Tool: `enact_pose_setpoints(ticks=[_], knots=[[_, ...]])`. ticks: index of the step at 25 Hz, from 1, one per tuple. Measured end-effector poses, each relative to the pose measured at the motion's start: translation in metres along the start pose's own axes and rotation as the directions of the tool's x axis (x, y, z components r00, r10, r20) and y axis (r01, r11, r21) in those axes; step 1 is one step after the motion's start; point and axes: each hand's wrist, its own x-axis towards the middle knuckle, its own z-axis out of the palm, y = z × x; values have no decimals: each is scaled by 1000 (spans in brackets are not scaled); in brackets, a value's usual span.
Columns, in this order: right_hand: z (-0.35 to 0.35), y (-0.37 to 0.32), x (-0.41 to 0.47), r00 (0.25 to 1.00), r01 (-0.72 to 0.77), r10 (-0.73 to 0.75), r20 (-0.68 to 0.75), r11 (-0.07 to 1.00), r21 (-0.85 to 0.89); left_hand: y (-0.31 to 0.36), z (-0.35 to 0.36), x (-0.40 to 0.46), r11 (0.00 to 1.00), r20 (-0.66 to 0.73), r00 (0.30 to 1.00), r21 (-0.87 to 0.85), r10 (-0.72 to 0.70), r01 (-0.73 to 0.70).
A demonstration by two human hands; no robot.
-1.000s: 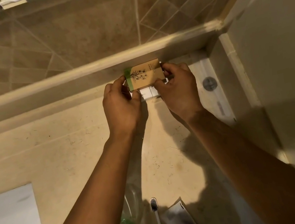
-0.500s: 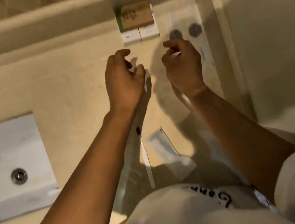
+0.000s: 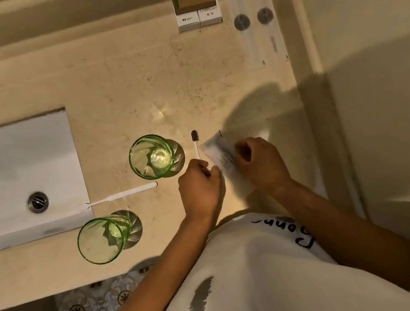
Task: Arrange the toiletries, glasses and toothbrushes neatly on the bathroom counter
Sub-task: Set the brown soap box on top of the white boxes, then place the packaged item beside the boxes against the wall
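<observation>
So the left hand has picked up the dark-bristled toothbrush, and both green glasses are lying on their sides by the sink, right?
Not quite. In the head view both green glasses stand upright by the sink. The left hand does hold the dark-bristled toothbrush.

Both bare forearms reach forward from the white sleeves, close together. The left hand point(image 3: 200, 183) is curled into a loose fist, thumb and fingers pinching a thin handle (its dark-bristled head pokes out past the knuckles). The right hand point(image 3: 260, 162) lies just beside it, fingers curled under, knuckles up.
</observation>
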Motion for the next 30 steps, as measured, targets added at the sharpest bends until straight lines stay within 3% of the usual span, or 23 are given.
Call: enact_pose_setpoints(ticks=[7, 12, 16, 22, 30], knots=[[11, -6, -7, 999, -29, 28, 42, 999, 13, 2, 1, -2, 922, 160, 971, -316, -180, 223], [16, -4, -8, 987, -127, 119, 111, 990, 65, 0, -1, 1, 876, 249, 956, -412, -156, 250], [8, -10, -5, 972, -221, 193, 134, 942, 251, 7, -8, 4, 743, 368, 913, -559, -173, 367], [-9, -46, 16, 988, -157, 144, 64, 933, 323, 35, -15, 26, 628, 409, 905, -675, -119, 387], [-37, -105, 93, 995, -44, 76, -66, 918, 393, 98, -43, 109, 791, 215, 974, -582, -73, 188]])
